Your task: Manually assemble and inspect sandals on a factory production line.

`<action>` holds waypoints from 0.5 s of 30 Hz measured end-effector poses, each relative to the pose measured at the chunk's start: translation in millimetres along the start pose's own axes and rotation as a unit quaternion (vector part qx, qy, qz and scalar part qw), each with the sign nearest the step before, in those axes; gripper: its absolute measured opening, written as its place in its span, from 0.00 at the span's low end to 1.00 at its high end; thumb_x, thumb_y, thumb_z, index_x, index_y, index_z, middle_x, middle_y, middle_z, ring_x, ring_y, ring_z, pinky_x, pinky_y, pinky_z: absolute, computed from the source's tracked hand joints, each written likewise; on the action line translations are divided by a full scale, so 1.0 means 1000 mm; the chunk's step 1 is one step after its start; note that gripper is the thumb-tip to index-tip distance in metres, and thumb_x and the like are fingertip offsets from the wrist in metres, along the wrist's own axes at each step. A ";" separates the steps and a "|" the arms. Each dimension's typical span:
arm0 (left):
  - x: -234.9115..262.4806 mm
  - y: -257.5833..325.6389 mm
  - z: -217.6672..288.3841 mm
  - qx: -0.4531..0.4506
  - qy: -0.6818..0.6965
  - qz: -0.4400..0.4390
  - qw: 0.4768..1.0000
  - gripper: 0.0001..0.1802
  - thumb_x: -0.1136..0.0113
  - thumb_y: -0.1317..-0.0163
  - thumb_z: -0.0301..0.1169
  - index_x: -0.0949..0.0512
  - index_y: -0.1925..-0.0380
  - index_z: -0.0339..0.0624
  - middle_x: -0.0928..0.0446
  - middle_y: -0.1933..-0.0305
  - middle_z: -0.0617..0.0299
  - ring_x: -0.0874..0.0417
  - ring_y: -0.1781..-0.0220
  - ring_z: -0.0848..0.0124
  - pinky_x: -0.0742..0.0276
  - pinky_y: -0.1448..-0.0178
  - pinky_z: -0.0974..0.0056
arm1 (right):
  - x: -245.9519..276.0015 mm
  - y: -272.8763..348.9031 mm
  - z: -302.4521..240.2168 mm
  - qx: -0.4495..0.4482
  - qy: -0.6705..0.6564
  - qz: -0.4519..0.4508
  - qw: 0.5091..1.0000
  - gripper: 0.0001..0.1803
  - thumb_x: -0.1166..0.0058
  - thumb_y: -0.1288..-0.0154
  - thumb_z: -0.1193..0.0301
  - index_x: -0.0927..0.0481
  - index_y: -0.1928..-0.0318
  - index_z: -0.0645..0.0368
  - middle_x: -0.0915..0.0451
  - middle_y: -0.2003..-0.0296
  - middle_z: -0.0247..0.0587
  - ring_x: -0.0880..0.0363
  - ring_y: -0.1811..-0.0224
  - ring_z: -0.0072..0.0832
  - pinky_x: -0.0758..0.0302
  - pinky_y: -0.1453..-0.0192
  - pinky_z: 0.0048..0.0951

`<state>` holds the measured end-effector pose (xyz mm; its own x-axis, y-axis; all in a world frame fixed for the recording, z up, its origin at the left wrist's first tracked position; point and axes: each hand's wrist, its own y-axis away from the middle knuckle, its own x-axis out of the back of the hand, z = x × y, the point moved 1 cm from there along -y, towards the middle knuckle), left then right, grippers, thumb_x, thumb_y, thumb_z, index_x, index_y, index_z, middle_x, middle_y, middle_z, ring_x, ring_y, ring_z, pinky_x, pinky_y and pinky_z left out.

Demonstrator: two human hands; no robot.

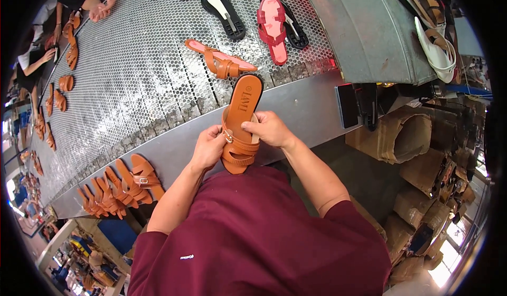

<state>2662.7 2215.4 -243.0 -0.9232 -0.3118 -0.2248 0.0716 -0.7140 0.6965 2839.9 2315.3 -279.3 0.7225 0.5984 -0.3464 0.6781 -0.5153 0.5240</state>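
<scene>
Between my two hands is a tan strappy sandal (245, 98), its heel end pointing away from me and its toe toward my body. My left hand (209, 145) grips the strap edge beside the small metal buckle. On the other side, my right hand (268, 129) pinches the straps, its thumb over the top of the sandal. Just beyond the heel, a tan strappy upper with a pink underside (224, 63) lies on the metal mesh belt (153, 69). Some of my fingertips are hidden behind the straps.
Several finished tan sandals (124, 185) stand in a row on the metal ledge (306, 106) at left. Black soles (224, 16) and a red upper (272, 29) lie farther up the belt. A grey machine housing (377, 29) is at right, cardboard boxes (391, 135) below. Other people's hands (100, 11) show far left.
</scene>
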 end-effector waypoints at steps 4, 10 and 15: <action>-0.015 0.025 0.026 0.055 0.331 -0.084 0.938 0.18 0.46 0.30 0.33 0.26 0.47 0.32 0.21 0.48 0.60 0.20 0.48 0.72 0.25 0.42 0.66 | 0.006 -0.007 -0.007 0.005 -0.063 0.003 0.998 0.10 0.41 0.36 0.68 0.18 0.64 0.65 0.19 0.68 0.30 0.25 0.67 0.14 0.26 0.64 0.21; 0.005 0.020 -0.019 0.071 0.050 -0.031 0.996 0.23 0.40 0.39 0.21 0.28 0.43 0.34 0.22 0.44 0.57 0.20 0.44 0.67 0.26 0.38 0.62 | -0.005 -0.029 -0.002 -0.035 -0.042 -0.024 0.998 0.14 0.45 0.30 0.67 0.20 0.55 0.66 0.19 0.63 0.32 0.22 0.61 0.16 0.25 0.55 0.20; 0.017 0.021 0.002 -0.042 0.214 0.063 0.974 0.22 0.41 0.39 0.21 0.29 0.43 0.35 0.22 0.45 0.57 0.19 0.46 0.66 0.24 0.40 0.61 | 0.006 -0.039 -0.012 0.075 -0.017 0.083 0.994 0.30 0.36 0.37 0.62 0.30 0.42 0.69 0.19 0.55 0.43 0.21 0.55 0.27 0.25 0.47 0.27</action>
<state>2647.6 2196.4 -231.1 -0.6647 -0.6203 -0.4164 0.2222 -0.6963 0.6825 2816.2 2346.3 -292.0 0.8287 0.4773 -0.2922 0.5594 -0.6921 0.4562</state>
